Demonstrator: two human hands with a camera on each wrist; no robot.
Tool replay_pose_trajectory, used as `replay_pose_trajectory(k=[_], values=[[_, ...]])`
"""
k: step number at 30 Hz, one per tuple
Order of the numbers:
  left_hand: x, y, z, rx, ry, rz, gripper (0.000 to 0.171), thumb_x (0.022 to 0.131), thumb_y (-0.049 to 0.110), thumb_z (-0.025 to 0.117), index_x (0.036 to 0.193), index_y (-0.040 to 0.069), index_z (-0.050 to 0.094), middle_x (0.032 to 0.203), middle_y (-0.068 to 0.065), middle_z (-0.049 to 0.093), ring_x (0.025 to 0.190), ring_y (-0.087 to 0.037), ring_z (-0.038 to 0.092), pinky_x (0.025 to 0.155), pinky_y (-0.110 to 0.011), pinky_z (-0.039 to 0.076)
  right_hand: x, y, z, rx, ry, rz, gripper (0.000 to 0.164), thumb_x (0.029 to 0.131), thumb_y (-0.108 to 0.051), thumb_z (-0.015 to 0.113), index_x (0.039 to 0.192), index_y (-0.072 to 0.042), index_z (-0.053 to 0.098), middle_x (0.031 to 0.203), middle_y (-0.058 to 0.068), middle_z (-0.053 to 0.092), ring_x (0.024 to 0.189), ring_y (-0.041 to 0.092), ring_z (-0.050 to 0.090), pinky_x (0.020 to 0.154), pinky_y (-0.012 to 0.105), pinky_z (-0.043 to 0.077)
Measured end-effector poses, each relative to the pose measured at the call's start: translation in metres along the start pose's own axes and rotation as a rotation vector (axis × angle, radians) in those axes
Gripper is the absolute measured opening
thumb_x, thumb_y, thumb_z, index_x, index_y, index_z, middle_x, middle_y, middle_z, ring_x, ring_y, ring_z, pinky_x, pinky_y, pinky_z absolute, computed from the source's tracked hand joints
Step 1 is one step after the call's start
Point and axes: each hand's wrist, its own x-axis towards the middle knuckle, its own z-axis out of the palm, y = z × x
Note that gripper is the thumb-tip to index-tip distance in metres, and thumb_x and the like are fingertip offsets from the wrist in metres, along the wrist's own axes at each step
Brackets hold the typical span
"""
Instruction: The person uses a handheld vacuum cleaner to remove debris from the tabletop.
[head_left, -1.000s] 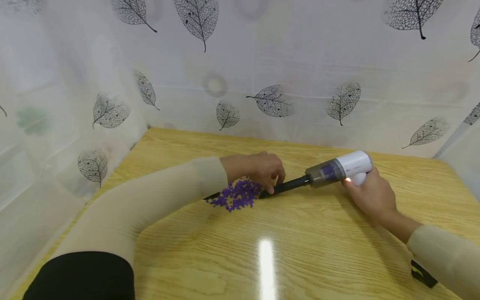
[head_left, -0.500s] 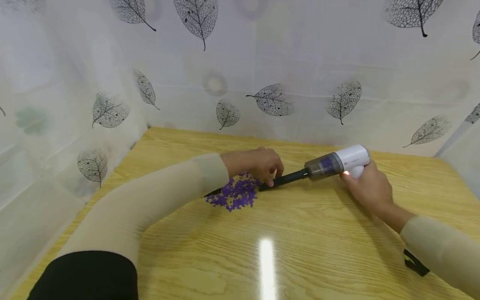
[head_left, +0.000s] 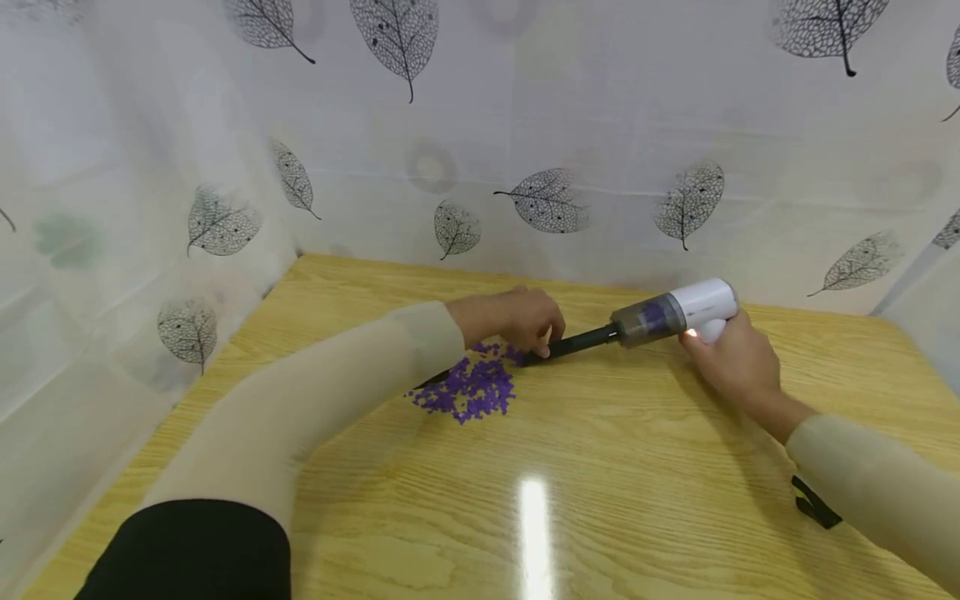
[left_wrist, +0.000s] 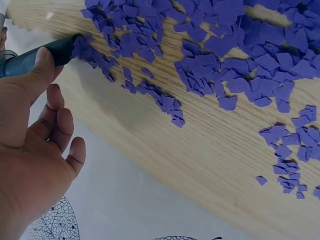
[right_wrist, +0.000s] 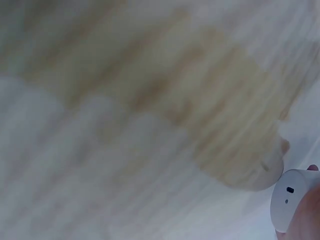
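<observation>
A white handheld vacuum cleaner (head_left: 705, 302) is tilted over the wooden table, its clear dust cup (head_left: 648, 321) holding something purple. My right hand (head_left: 738, 358) grips its handle. Near the tip of the black nozzle (head_left: 581, 342), my left hand (head_left: 525, 319) pinches the tube with the thumb on top. The nozzle mouth is right at the far edge of a pile of purple paper scraps (head_left: 472, 392). In the left wrist view, scraps (left_wrist: 82, 50) crowd at that mouth. Only the white end of the vacuum (right_wrist: 285, 200) and part of my hand show in the right wrist view.
The wood-grain table (head_left: 465, 500) meets a pale curtain (head_left: 360, 208) printed with dark leaves at its back and left. A black object with a yellow mark (head_left: 816, 502) shows beneath the right sleeve; a dark strip (head_left: 432, 380) shows below the left one.
Both hands and the vacuum have shifted a little toward the back of the table, the nozzle tip moving along the pile's far side. Both grips have stayed the same.
</observation>
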Motion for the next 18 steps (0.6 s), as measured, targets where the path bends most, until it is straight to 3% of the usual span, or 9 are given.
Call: replay_pose_trajectory(k=[12, 18], values=[[0.015, 0.008, 0.001, -0.002, 0.008, -0.003, 0.021, 0.091, 0.037, 0.055, 0.103, 0.021, 0.062, 0.094, 0.008, 0.060, 0.088, -0.011, 0.052, 0.078, -0.035, 0.035, 0.013, 0.020, -0.010, -0.021, -0.037, 0.005, 0.066, 0.084, -0.053, 0.054, 0.106, 0.008, 0.040, 0.079, 0.019, 0.049, 0.061, 0.030, 0.049, 0.041, 0.038, 0.036], [0.023, 0.012, 0.003, -0.049, 0.015, 0.031, 0.020, 0.093, 0.033, 0.053, 0.103, 0.017, 0.059, 0.098, 0.004, 0.059, 0.091, -0.012, 0.052, 0.080, -0.030, 0.039, 0.015, 0.032, -0.012, -0.009, -0.006, -0.002, 0.063, 0.083, -0.049, 0.057, 0.106, 0.008, 0.041, 0.077, 0.019, 0.050, 0.060, 0.030, 0.049, 0.041, 0.038, 0.036]])
